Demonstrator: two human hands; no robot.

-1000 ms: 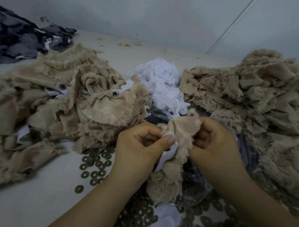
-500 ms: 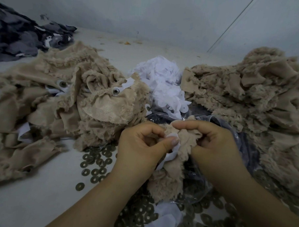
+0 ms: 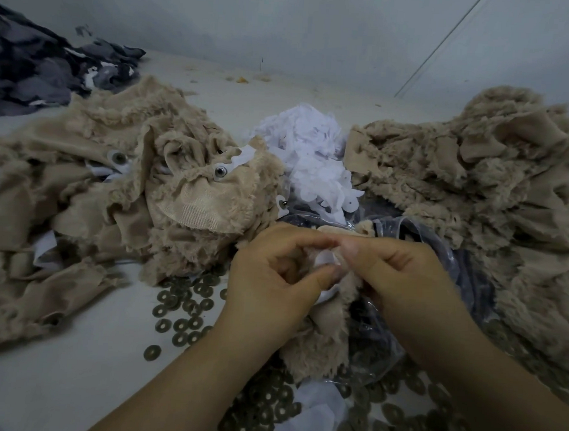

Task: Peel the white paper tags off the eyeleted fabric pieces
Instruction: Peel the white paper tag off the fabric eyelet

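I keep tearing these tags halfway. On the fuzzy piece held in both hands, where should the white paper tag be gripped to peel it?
Probably pinch the white paper tag at its free upper edge, coming in from above between the left hand and right hand. That edge curls clear of the fabric piece; lower down it lies under the left thumb.

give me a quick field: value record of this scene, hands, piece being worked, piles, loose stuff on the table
left hand: pinching the white paper tag on the held piece
right hand: gripping the same tan furry fabric piece from the other side
left pile: tan pieces, tags and eyelets showing
right pile: tan pieces, no tags visible
centre back: heap of white paper tags
table: scattered round metal washers
far left: dark grey fabric
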